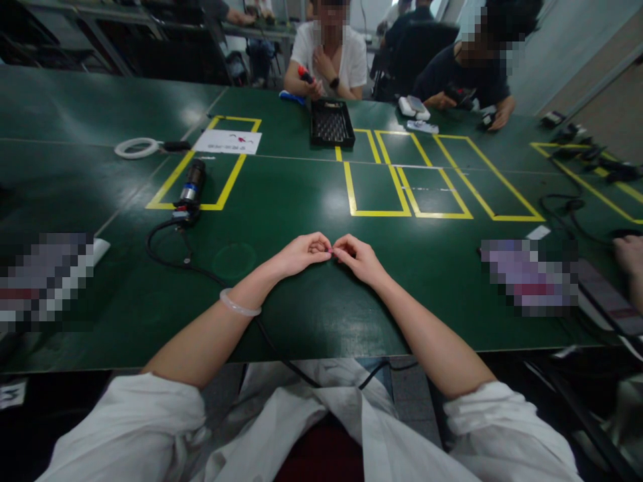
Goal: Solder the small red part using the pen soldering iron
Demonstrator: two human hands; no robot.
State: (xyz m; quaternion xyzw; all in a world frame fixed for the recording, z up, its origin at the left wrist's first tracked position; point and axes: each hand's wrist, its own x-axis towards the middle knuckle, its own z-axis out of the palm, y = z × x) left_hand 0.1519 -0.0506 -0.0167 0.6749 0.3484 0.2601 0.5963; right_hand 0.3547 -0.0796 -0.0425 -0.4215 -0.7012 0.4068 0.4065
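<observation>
Above the green table (301, 321), my left hand (305, 253) and my right hand (360, 258) meet at the fingertips, thumb and forefinger of each pinched closed. A tiny pinkish spot shows where the tips touch; I cannot make out whether it is a small object or a fingernail. The other fingers of both hands are curled in. A pale bracelet (240, 304) circles my left wrist. Left of my hands lies a dark cylindrical device (191, 182) with a silver and blue band, and its black cable (201, 270) runs under my left forearm.
Yellow tape rectangles (382, 213) mark the table. Farther back are a black tray (331, 125), a white sheet (228, 141) and a coiled white cable (136, 148). Blurred phone-like items (527, 276) lie right. Two people sit opposite; a co-worker's hand (630, 258) rests at far right.
</observation>
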